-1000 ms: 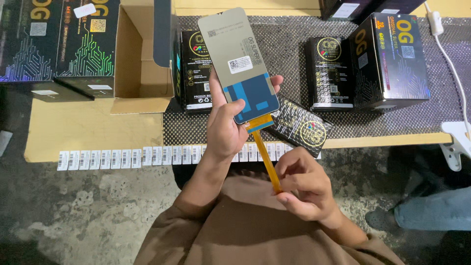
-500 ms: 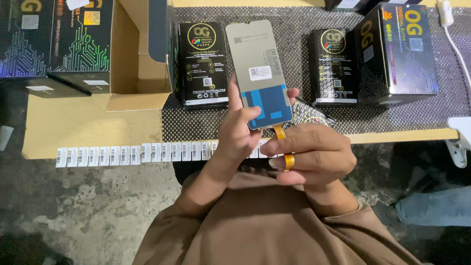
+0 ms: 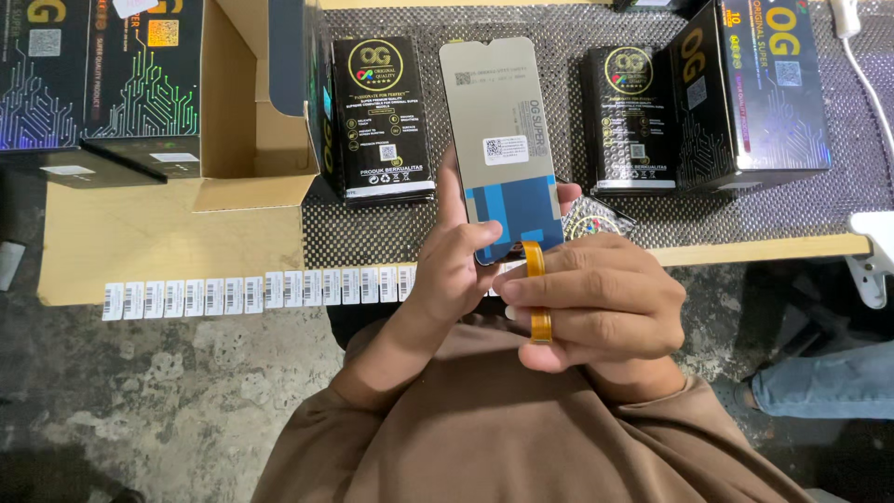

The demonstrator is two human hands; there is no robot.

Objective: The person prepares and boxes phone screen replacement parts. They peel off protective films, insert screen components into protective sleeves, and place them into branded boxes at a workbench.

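Note:
My left hand [image 3: 461, 265] grips the lower end of a phone display panel [image 3: 501, 130], held upright with its grey back facing me. The back carries a blue patch and a small white sticker. An orange flex ribbon [image 3: 537, 296] hangs from the panel's bottom edge. My right hand [image 3: 596, 303] is closed around that ribbon just below the panel, its fingers folded over it. A small shiny patterned bag [image 3: 596, 222] lies on the mat just behind my right hand.
Several black product boxes [image 3: 382, 116] [image 3: 754, 88] stand on a dark mesh mat [image 3: 391, 233]. An open cardboard box [image 3: 251, 102] is at left. A strip of barcode stickers [image 3: 251, 291] lines the table's front edge. Another person's leg [image 3: 819, 382] is at right.
The panel has swung from tilted to upright. My right hand rose from the ribbon's low end to just below the panel and closed over the ribbon.

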